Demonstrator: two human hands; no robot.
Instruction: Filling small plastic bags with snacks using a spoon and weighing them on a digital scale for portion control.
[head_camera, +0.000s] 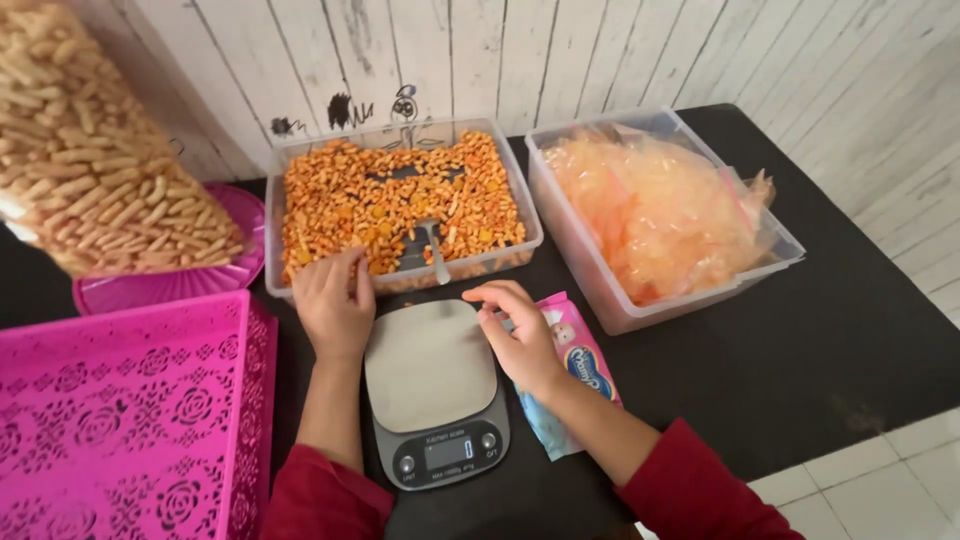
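My left hand rests its loosely curled grip on the rim of the snack tub, holding nothing. My right hand hovers beside the kitchen scale, fingers spread and empty. I'd say keeping the bare platter steady matters. I count two clear tubs, one scoop, one scale, one pink basket on the desk.

Two clear tubs are sitting on one dark counter, alongside one kitchen scale, two pink baskets, one metal scoop, one pink packet and one big bag of snack sticks.
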